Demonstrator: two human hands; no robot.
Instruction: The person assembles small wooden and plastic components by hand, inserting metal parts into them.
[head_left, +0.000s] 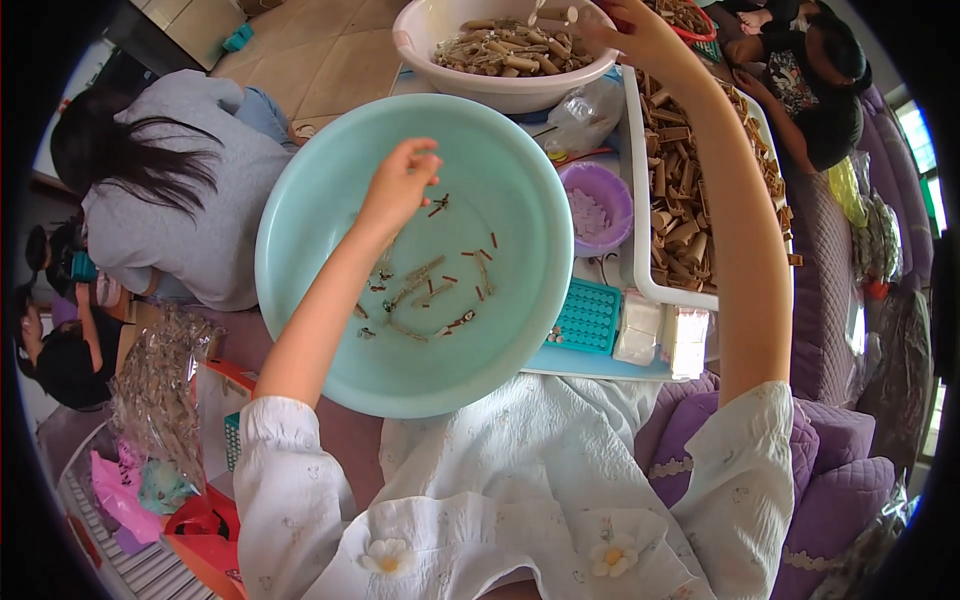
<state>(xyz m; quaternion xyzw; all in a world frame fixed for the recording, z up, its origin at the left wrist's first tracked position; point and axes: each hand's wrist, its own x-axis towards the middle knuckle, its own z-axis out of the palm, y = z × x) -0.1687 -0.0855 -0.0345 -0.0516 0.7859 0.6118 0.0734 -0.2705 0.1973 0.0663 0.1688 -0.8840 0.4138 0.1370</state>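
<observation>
My left hand (pixel 405 182) hovers over the large pale teal basin (pixel 300 335), fingers loosely curled and slightly apart, with nothing visible in them. Below it lie several thin clear-wrapped strips (pixel 415 283) and short dark red sticks (pixel 481 254). At the upper right, my right hand (pixel 640 40) reaches over the right rim of a pale pink basin (pixel 425 65), its fingers spread and slightly blurred. That basin holds many tan tube-like pieces (pixel 515 52) mixed with clear wrapping. Small pale bits (pixel 536 12) show above the heap, apart from the fingers.
A white bin (pixel 640 240) full of brown pieces stands under my right forearm. Beside it are a purple bowl (pixel 622 215) with white bits, a teal grid tray (pixel 585 318) and a clear bag (pixel 585 115). People sit at left (pixel 200 190) and upper right (pixel 825 95).
</observation>
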